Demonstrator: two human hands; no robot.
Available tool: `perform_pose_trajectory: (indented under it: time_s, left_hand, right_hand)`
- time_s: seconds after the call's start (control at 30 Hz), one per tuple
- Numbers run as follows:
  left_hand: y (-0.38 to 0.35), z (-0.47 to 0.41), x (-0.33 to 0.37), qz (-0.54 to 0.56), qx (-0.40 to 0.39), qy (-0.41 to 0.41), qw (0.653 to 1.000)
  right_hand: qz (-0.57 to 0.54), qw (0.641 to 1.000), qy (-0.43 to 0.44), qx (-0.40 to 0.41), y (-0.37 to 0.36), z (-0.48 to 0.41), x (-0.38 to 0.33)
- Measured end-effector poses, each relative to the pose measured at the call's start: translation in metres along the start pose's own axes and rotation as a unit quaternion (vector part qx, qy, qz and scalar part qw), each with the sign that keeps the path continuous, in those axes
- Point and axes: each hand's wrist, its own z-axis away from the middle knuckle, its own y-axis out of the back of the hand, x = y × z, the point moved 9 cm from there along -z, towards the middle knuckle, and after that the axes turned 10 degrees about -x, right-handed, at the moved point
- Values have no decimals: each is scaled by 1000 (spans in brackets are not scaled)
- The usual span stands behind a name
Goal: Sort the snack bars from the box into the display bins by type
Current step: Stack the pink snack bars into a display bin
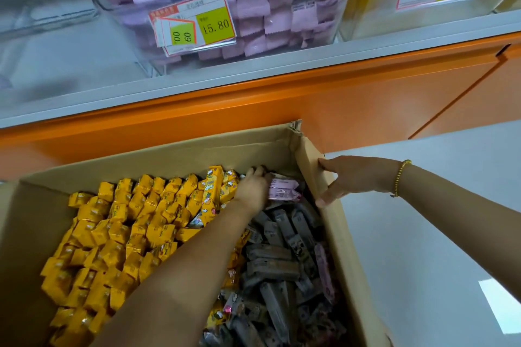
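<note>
Up at one o'clock in the box (169, 155), the left hand (251, 186) curls round purple bars (283, 189); the right hand (346, 177) rests flat-fingered on its wall. A slack pinch could drop them among the yellow bars (127, 220) at nine o'clock.

A box (180, 149) is set before a shelf (84, 59). On the shelf, behind it, one bin (118, 5) is placed left of a second bin (366, 8). In the box, one kind of snack bars (118, 234) is packed left, another kind (282, 256) right, with the left hand (252, 189) between them at the far end. The right hand (352, 177) is laid against the right wall outside.
</note>
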Motion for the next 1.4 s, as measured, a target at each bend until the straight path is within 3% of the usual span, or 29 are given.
perform_pose_trajectory:
  time_s: [0.13, 0.2, 0.27, 0.33, 0.4, 0.47, 0.6, 0.73, 0.83, 1.0, 1.1, 1.2, 1.3, 1.4]
  left_hand:
    - [22, 40, -12, 87, 65, 64, 992]
    - [34, 69, -14, 178, 78, 93, 977]
    - [41, 103, -9, 329, 65, 107, 936]
    - [43, 132, 7, 476, 23, 98, 874]
    - [53, 158, 26, 568, 14, 72, 820]
    - [71, 181, 41, 628, 46, 43, 776]
    - [100, 216, 48, 602, 128, 50, 787]
    - [136, 248, 49, 529, 234, 54, 814]
    - [158, 269, 55, 541, 234, 14, 808]
    - [166, 300, 50, 719, 175, -104, 664]
    - [163, 306, 41, 767, 179, -113, 606]
    - [158, 309, 43, 804, 166, -120, 559]
    - [161, 315, 54, 788, 159, -134, 580]
    - [169, 322, 58, 719, 211, -109, 654]
  right_hand:
    - [-15, 1000, 1, 0, 0, 4, -3]
    - [42, 999, -24, 21, 2, 11, -6]
    - [163, 983, -46, 64, 6, 24, -17]
    - [248, 958, -26, 139, 11, 44, -39]
    - [231, 951, 28, 205, 14, 66, -62]
    - [122, 969, 84, 198, 6, 82, -80]
    - [-69, 979, 158, 107, -34, 102, -110]
    - [-94, 960, 188, 185, -39, 132, -135]
    - [-82, 950, 203, 222, -32, 155, -150]
    - [-173, 932, 283, 149, -30, 185, -165]
    - [-189, 918, 331, 111, -38, 195, -173]
    - [-137, 925, 327, 136, -43, 194, -171]
    - [-91, 926, 315, 185, -43, 196, -169]
    - [-69, 918, 316, 228, -40, 194, -165]
